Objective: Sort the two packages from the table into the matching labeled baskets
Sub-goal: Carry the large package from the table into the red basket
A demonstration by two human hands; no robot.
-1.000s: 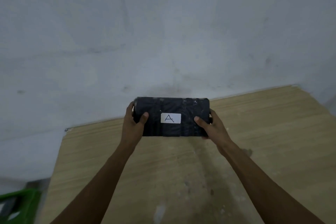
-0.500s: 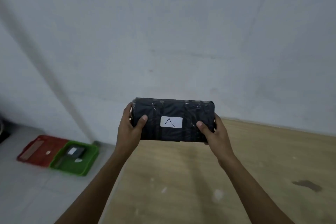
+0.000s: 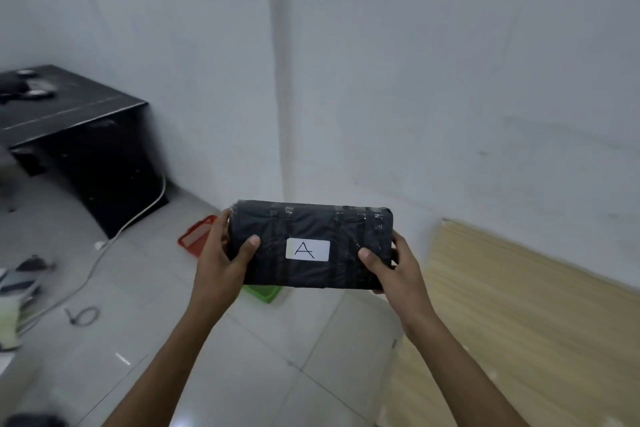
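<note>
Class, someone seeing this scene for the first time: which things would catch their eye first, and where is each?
First, the black wrapped package at centre, held at its ends by the left hand and right hand, its white label reading "A". Next, bright slivers of a red basket and green basket on the floor, behind the package.

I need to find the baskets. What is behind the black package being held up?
Behind the black package, on the floor, a red basket and a green basket show only as edges. Their labels and contents are covered.
</note>
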